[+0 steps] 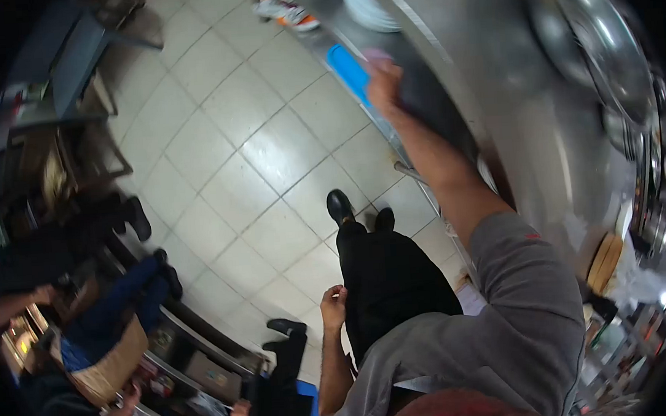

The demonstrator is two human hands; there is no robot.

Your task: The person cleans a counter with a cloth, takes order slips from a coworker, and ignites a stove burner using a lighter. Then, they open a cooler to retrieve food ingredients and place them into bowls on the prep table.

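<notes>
My right hand [385, 84] is stretched out over the dark lower shelf, its fingers closed on a blurred pinkish cloth [377, 55]. Right beside it, at the shelf's edge, lies a blue flat tray or lid [349, 71]. My left hand [334, 307] hangs low beside my black trousers, fingers curled in, with no object visible in it. White plates [369, 6] are stacked beyond my right hand.
A steel counter [522, 120] with large metal bowls [604, 31] runs along the right. An orange-and-white bag [287, 11] is at the top. Tiled floor [268, 151] spans the middle. Other people's arms and legs, with racks and shelves, show at the left and lower left.
</notes>
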